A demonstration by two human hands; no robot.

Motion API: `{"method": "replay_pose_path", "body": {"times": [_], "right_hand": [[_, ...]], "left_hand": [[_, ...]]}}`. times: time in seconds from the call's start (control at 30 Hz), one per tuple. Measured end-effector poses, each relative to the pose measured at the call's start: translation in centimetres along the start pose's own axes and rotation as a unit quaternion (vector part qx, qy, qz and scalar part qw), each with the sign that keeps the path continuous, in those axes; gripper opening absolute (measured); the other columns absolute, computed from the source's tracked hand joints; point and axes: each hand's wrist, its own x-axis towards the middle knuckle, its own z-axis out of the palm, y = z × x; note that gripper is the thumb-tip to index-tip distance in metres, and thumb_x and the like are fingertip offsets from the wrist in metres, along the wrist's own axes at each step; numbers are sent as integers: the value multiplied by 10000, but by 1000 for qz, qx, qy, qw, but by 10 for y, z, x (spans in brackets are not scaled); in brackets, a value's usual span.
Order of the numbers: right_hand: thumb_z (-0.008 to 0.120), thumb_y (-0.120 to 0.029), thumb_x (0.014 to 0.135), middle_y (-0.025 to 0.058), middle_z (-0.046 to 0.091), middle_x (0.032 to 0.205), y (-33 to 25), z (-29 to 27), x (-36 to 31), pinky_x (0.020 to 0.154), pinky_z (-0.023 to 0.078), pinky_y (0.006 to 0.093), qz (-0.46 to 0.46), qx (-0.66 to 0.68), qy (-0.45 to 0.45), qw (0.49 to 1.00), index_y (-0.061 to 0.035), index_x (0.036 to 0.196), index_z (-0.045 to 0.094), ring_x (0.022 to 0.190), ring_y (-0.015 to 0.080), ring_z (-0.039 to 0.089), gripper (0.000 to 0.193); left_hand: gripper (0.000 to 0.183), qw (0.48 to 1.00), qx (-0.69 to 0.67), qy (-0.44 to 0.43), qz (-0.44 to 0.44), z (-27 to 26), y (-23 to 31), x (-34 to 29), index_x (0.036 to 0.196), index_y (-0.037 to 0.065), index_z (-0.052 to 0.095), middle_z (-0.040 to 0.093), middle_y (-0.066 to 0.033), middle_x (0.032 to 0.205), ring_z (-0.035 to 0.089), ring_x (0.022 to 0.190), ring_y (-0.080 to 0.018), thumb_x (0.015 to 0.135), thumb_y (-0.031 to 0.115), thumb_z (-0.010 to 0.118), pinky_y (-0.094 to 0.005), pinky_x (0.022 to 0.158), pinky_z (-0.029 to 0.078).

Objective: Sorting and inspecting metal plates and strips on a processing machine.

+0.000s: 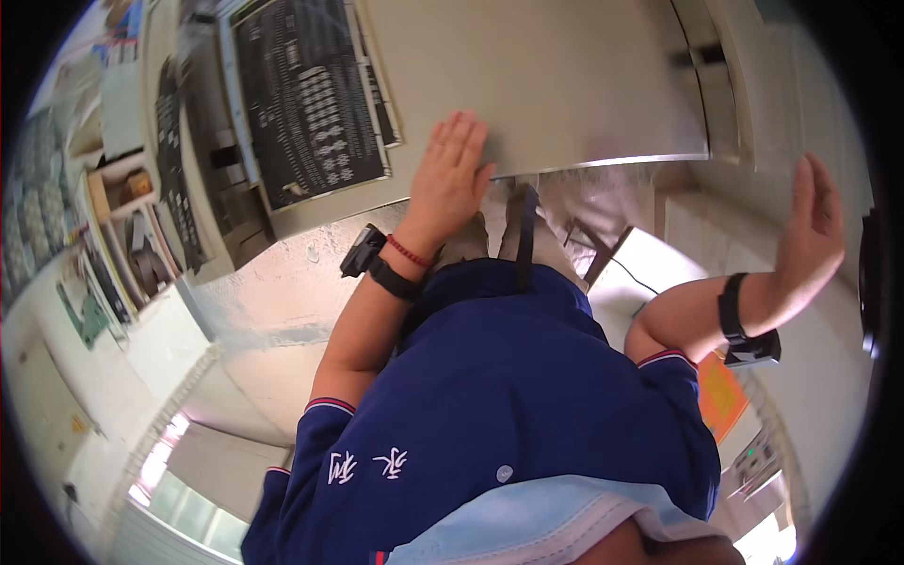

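My left hand point(450, 174) lies flat, fingers together and stretched, on a pale grey flat panel point(565, 85) near its metal lower edge. Its wrist carries a red cord band and a black strap with a small black device point(363, 250). My right hand point(815, 226) is raised at the far right, fingers straight and holding nothing, next to a white surface point(753, 104). That wrist has a black strap with a black device point(750, 348). My dark blue shirt point(508, 405) fills the lower middle of the view.
A black board with rows of small white print point(306, 104) is fixed left of the grey panel. Open shelves with odd items point(127, 235) stand at the far left. An orange sheet point(721, 395) shows at the lower right, and a pale blue mask point(537, 527) at the bottom.
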Motion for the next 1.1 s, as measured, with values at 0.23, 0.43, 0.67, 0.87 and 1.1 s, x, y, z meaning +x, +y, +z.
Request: {"method": "replay_pose_path", "body": {"times": [0.23,0.43,0.67,0.87,1.1], "right_hand": [[735,-251,800,51,714,897,16,11,-47,844,479,305,43,-84,1,996,-80,979,725,897,157,654,247],[690,-122,856,113,704,849,38,23,-78,779,532,275,91,53,147,983,27,931,692,814,161,669,167],[633,-143,913,63,665,746,124,102,-140,579,476,220,186,248,118,943,21,894,669,647,99,604,169],[643,-202,881,133,663,731,221,215,-209,586,512,325,342,152,2,927,26,882,666,612,195,643,229],[668,-351,829,176,687,908,280,334,-337,774,522,413,553,89,-82,824,-53,917,684,894,346,659,311]], "left_hand": [[490,999,40,24,5,13,10,15,1295,-10,446,414,-209,1384,382,1296,-385,861,156,600,-480,1098,287],[480,999,37,16,18,14,8,12,1282,-25,457,429,-220,1362,400,1268,-419,858,147,600,-471,1069,327],[421,996,73,42,33,14,5,8,1247,-46,493,486,-212,1310,467,1218,-394,863,99,586,-450,1026,381],[352,998,40,34,38,17,7,21,1206,-34,513,486,-223,1295,454,1220,-397,883,103,547,-450,1013,377],[348,992,108,41,49,31,15,17,1236,-73,504,515,-252,1288,488,1211,-403,947,116,453,-440,1018,377]]}}
